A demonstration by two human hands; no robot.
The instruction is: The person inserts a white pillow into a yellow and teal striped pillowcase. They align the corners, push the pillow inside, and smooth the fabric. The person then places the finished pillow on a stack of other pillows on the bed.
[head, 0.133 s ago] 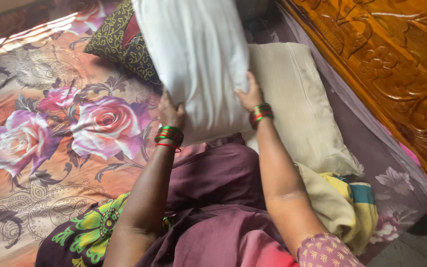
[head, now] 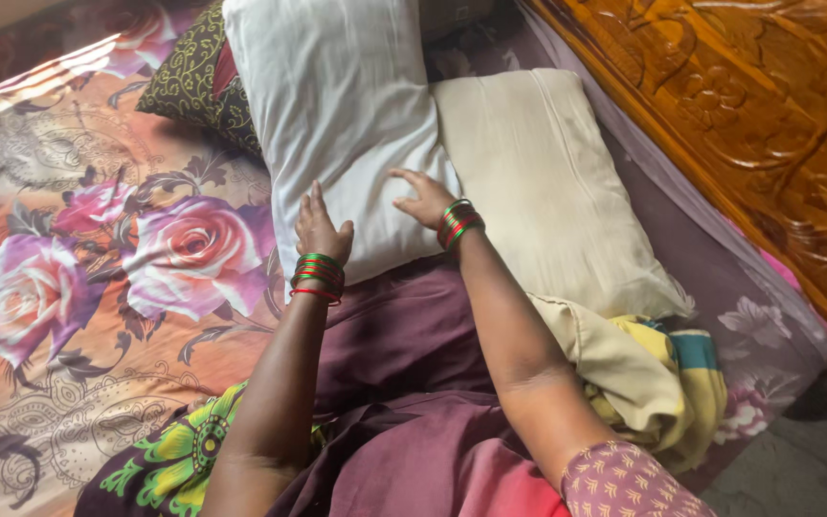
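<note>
The white pillow (head: 337, 124) is already laid flat on the bed (head: 98, 287), at nine o'clock of the cream pillow (head: 547, 191) and touching it. The left hand (head: 321, 230) and right hand (head: 425, 198) rest at its lower edge, each grip spread, clasping nothing. Only smoothing appears to be left.

A bed (head: 69, 316) under a rose-print sheet carries a white pillow (head: 337, 115), a cream pillow (head: 538, 182) beside it, and a dark patterned cushion (head: 193, 81) behind.
</note>
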